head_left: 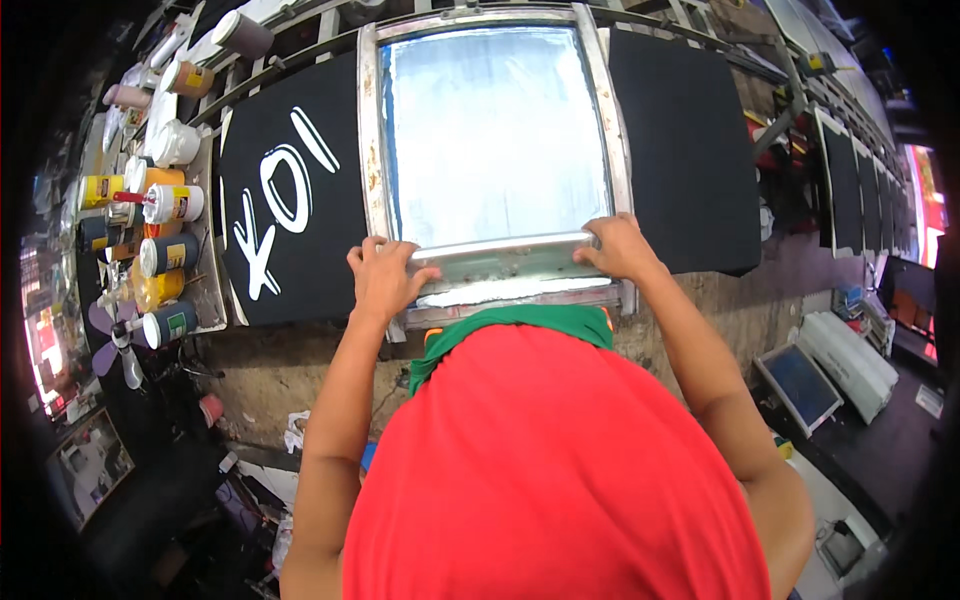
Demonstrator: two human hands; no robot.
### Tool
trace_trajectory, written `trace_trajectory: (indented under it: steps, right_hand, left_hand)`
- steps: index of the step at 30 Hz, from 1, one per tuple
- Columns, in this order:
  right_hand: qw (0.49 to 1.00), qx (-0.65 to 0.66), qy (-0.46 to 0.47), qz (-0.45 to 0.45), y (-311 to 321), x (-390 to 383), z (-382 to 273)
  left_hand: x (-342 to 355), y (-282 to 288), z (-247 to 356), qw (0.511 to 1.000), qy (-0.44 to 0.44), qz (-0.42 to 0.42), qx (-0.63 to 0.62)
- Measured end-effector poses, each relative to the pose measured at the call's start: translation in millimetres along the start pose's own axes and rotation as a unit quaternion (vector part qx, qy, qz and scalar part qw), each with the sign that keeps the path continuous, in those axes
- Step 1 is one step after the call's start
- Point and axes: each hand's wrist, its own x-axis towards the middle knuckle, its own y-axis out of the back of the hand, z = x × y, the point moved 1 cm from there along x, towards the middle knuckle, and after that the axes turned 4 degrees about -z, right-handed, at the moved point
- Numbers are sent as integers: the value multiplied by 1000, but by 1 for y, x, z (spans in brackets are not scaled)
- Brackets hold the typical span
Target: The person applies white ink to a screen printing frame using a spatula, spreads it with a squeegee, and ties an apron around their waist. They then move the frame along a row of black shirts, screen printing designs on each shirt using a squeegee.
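1. Red shirt [560,470] fills the foreground.
2. Left hand [382,278] and right hand [620,248] clasp the squeegee [500,258] at the near end of the printing frame [495,150], spread wide for even pressure.
3. Black printed cloth [290,190] lies left; paint jars [165,255] beyond.

Long worktable [300,360] with a worn, stained brown surface runs across the view. Black fabric panels [690,150] lie along it in a row. Ink jars and bottles [165,255] crowd the left end. Floor [880,440] below is dark and cluttered. Lighting is bright and even.
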Motion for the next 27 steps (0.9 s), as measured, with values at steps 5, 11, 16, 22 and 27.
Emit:
trace_trajectory:
  steps: [5,11,16,22,27]
  right_hand:
    - [992,-110,-32,-50,-6,16,3]
    - [986,-79,-39,-139,36,76,8]
    - [987,-125,1,99,127,173,7]
    - [952,-150,55,262,175,291,31]
    - [945,-143,54,288,175,329,51]
  left_hand:
    - [15,-9,0,997,33,-50,42]
    - [76,12,-19,989,27,-137,50]
    - [204,77,-51,997,-28,16,66]
    - [346,101,-85,987,-44,132,84]
    - [381,94,-90,971,-74,185,129]
